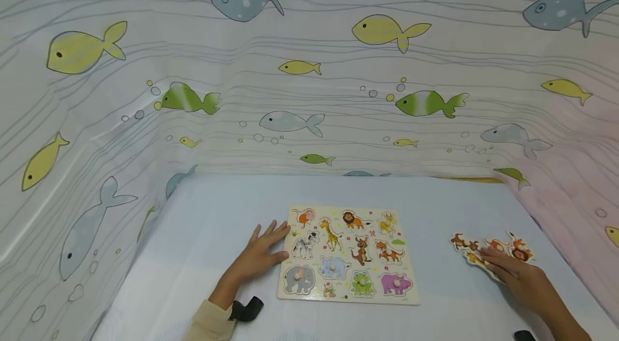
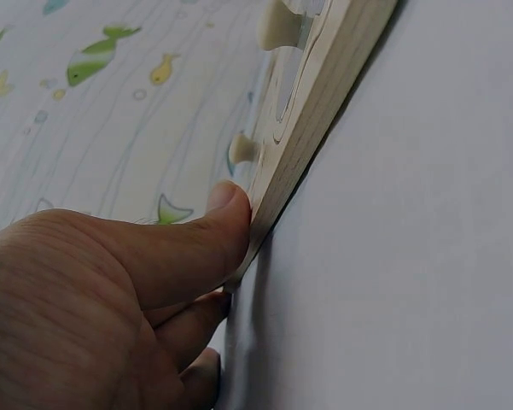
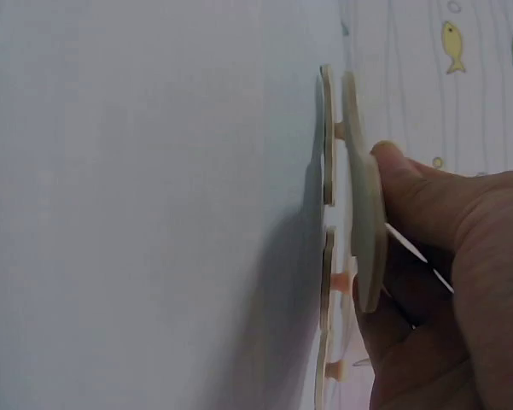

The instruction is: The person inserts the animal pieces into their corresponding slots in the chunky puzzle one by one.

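A wooden animal peg puzzle board (image 1: 348,290) lies flat on the table. Along its lower part, an elephant piece (image 1: 290,283), a blue rhino piece, a frog piece (image 1: 367,283) and a hippo piece show round knobs. My left hand (image 1: 258,255) rests at the board's left edge with spread fingers, its thumb (image 2: 213,239) against the wooden side. At the right, my right hand (image 1: 522,282) pinches a wooden puzzle piece (image 3: 373,235) tilted over other loose pieces; its knob is hidden. Beside that hand lie a lion piece (image 1: 522,253) and other loose animal pieces (image 1: 461,241).
A pale cloth covers the table (image 1: 232,196). Fish-patterned sheeting (image 1: 319,88) hangs behind it and at both sides. Black straps (image 1: 247,310) show at my wrists.
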{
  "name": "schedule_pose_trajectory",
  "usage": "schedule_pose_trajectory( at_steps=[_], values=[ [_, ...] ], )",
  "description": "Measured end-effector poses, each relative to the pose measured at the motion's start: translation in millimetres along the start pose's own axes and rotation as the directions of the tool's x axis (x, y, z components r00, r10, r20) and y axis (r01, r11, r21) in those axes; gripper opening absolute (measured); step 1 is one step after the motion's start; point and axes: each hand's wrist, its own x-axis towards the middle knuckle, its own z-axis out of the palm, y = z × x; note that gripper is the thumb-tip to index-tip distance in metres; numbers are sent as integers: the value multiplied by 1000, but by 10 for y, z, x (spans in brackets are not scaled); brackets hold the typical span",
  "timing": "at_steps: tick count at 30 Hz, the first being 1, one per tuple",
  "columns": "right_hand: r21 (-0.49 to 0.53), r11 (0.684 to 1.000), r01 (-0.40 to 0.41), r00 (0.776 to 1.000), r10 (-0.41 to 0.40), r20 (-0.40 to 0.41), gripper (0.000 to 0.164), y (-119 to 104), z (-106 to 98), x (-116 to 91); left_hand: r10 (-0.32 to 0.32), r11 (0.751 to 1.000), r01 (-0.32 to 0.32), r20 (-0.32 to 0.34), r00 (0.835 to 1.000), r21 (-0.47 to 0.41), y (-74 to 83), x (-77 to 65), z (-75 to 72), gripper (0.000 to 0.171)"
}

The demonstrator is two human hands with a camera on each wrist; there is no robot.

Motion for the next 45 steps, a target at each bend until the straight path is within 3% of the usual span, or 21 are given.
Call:
schedule_pose_trajectory(
  at_steps=[6,14,20,28,38,45],
  values=[
    [130,991,4,1000,-2,-17,26,-96,-80,-33,11,1000,-11,1,1000,4,-2,24,-7,67],
    [260,955,146,988,-128,-84,31,-308,-87,109,9,1000,-9,8,1000,3,-12,20,-12,67],
    [284,931,227,972,-200,-122,39,-461,2,302,10,1000,-10,-1,1000,13,-12,33,-18,67],
    [319,922,219,976,-210,-63,30,-740,196,529,14,1000,-14,11,1000,23,-20,28,-21,67],
    [399,869,292,952,-305,-32,20,-1048,406,804,13,1000,-13,-2,1000,22,3,31,-26,67],
    [414,865,285,947,-321,19,19,-1161,527,907,8,1000,-8,5,1000,12,-4,17,-19,67]
  ],
)
